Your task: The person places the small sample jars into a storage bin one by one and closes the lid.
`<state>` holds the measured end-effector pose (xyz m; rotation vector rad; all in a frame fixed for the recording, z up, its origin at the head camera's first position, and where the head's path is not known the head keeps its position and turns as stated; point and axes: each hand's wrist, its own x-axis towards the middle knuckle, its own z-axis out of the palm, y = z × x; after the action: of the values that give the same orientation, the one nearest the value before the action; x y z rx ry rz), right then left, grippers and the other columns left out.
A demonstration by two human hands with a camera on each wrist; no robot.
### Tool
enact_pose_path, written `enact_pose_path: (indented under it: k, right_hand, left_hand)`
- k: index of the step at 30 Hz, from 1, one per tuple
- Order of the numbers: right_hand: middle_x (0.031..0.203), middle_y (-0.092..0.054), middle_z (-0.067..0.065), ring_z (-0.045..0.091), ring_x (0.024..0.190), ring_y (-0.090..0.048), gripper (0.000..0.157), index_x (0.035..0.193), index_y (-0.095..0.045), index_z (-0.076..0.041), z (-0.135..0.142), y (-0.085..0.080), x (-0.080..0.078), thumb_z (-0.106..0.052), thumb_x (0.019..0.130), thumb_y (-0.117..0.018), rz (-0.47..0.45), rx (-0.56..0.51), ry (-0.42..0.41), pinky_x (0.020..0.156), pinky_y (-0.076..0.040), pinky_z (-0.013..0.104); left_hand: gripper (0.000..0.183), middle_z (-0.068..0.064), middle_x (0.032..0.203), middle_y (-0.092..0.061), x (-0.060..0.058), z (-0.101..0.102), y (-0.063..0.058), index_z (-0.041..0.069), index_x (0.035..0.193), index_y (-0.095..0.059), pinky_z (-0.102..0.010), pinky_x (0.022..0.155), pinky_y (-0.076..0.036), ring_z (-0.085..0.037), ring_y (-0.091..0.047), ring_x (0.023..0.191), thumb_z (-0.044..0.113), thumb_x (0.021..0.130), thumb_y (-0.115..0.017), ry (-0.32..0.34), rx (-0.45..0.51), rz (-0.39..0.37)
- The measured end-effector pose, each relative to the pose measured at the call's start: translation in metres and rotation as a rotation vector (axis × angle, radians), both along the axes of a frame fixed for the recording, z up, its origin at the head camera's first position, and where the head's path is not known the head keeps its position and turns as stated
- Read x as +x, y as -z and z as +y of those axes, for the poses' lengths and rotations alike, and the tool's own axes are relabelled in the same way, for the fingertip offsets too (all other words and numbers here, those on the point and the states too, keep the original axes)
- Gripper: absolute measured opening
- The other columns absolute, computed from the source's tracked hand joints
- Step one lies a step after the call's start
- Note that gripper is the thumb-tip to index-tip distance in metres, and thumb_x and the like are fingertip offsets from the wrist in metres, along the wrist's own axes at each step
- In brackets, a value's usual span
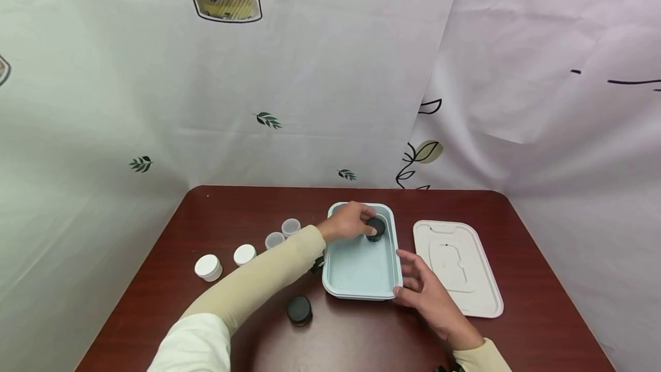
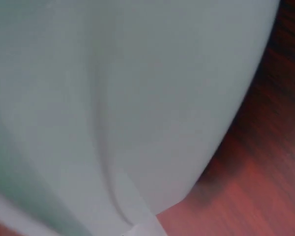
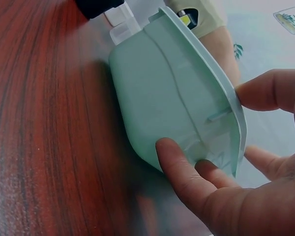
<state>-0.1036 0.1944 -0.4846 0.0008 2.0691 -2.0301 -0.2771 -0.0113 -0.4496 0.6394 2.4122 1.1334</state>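
A pale blue-green plastic box (image 1: 358, 271) stands uncovered on the table. My left hand (image 1: 347, 224) reaches into its far part, pinching a small dark jar with a black lid (image 1: 376, 229) between thumb and fingers. Against the box's right side rests my right hand (image 1: 426, 297), its fingers loosely extended. In the right wrist view, the fingertips of that hand (image 3: 226, 196) touch the box's rim and outer wall (image 3: 152, 83). The left wrist view is filled by a blurred, pale box wall (image 2: 162, 98), with the left hand out of sight.
To the box's right lies a white lid (image 1: 459, 268). A second black-lidded jar (image 1: 299, 310) stands nearer me. On the left are two white jars (image 1: 208, 267) and two translucent cups (image 1: 291, 227), partly behind my left forearm. Patterned white cloth (image 1: 330, 73) hangs behind the table.
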Motion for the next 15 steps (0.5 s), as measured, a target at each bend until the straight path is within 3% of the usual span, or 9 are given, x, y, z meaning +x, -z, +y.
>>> enact_pose_path:
  k: [7,15]
  right_hand:
    - [0.15,-0.042,0.034,0.031,0.118,-0.067,0.079,0.163,-0.029,-0.007,0.001,-0.003,0.001,0.004,0.094,-0.068,0.022,-0.011,-0.019,0.084,-0.064,0.041]
    - [0.149,-0.043,0.036,0.034,0.119,-0.067,0.081,0.162,-0.029,-0.005,0.002,-0.005,0.002,0.003,0.093,-0.07,0.04,0.002,-0.031,0.084,-0.063,0.038]
  left_hand:
    - [0.051,-0.011,0.141,-0.069,0.003,-0.011,-0.017,0.009,0.143,-0.065,-0.039,0.105,-0.058,-0.024,-0.069,0.128,0.022,0.096,-0.08,-0.022,0.05,0.046]
    - [0.051,-0.011,0.146,-0.066,0.023,-0.052,-0.044,0.014,0.143,-0.065,-0.037,0.105,-0.058,-0.024,-0.065,0.133,0.023,0.095,-0.081,-0.04,0.298,-0.038]
